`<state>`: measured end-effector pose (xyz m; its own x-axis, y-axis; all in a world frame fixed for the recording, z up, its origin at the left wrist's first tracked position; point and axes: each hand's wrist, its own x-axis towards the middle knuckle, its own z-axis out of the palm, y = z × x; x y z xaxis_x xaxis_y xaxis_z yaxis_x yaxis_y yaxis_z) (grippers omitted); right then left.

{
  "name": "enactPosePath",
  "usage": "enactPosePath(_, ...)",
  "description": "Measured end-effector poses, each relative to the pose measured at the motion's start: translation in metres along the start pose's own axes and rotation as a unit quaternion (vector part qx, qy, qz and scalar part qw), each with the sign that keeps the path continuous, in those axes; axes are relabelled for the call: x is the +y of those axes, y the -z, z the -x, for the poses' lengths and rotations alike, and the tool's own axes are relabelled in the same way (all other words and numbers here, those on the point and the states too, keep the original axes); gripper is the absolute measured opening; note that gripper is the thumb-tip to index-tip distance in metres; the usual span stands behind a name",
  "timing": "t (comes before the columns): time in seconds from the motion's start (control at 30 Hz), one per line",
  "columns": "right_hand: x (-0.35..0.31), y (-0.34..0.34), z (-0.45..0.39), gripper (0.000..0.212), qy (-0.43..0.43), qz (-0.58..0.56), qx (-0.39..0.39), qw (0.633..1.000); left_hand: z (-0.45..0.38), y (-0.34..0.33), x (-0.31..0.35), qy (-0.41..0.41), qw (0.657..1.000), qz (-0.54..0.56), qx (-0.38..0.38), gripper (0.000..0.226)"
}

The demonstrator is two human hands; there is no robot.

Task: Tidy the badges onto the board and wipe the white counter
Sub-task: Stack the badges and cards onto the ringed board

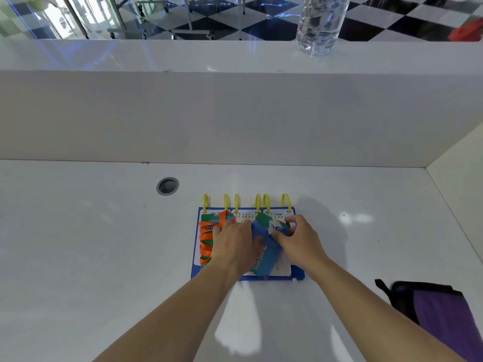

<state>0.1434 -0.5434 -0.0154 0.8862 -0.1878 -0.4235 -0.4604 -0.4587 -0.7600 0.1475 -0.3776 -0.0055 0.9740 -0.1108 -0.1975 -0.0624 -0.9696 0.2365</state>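
Both hands work a blue-and-green badge on the ring-bound board, on the white bench.

The badge (265,253) lies between the hands on the board (195,259); the right hand (298,237) pinches its top end, the left hand (232,242) presses flat beside it. Left of that hand lies an orange-strapped badge (206,237). Right of the hands lies a purple cloth (441,317); beyond them, on the ledge, stands a water bottle (320,24).
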Motion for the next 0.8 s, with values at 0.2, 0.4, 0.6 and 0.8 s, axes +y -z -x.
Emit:
enactPosePath(0.2,-0.009,-0.003,-0.009,0.044,0.024,-0.012,-0.015,1.000,0.008,0.002,-0.010,0.017,0.998,0.043,0.046,0.023)
enactPosePath(0.4,-0.007,-0.001,-0.011,0.041,0.038,-0.021,-0.021,0.999,0.017,0.014,-0.042,0.107,0.963,0.158,0.190,0.037)
enactPosePath(0.6,-0.009,0.001,-0.007,0.049,0.069,-0.022,-0.051,0.996,0.015,0.006,-0.074,0.199,0.955,0.216,0.044,0.051)
enactPosePath(0.8,-0.010,-0.003,-0.011,0.044,0.077,-0.034,-0.023,0.996,0.005,0.007,-0.070,0.181,0.945,0.271,0.041,0.064)
